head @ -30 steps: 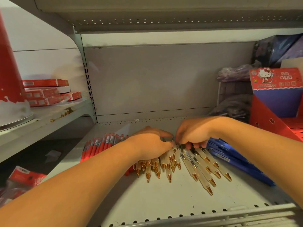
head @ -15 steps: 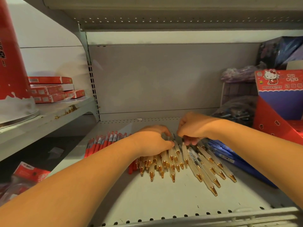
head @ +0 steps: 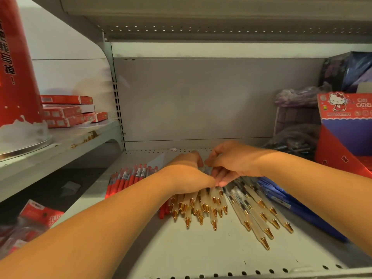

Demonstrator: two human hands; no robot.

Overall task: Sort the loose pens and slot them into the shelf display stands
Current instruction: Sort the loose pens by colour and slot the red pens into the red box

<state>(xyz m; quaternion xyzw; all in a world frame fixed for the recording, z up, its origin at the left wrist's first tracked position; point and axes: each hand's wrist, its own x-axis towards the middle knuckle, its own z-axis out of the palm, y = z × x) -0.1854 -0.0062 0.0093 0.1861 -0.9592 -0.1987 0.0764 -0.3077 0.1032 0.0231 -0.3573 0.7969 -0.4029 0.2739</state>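
At the far left I see a tall red cone [head: 16,67] standing on the side shelf [head: 80,141], with flat red boxes [head: 66,110] stacked just beside it. On the main shelf [head: 181,250], a row of red pens [head: 128,180] lies flat at the left, partly hidden by the left forearm [head: 100,228]. The left hand [head: 187,176] lies palm down on the upper ends of the cream pens [head: 201,204], its fingers curled over the bundle and gripping it. Their gold tips fan out toward the camera from beneath the palm. The right hand [head: 231,164] meets the left hand at the same pen ends, fingers bent and drawn together in a pinch on the cream pens; I cannot tell which single pen is pinched. A second, looser fan of cream pens extends right of the bundle, flat on the main shelf. Blue pens [head: 306,216] lie under the right forearm [head: 312,182]. At the far right a red and blue display box [head: 350,127] printed with a cartoon cat stands well apart from both hands.
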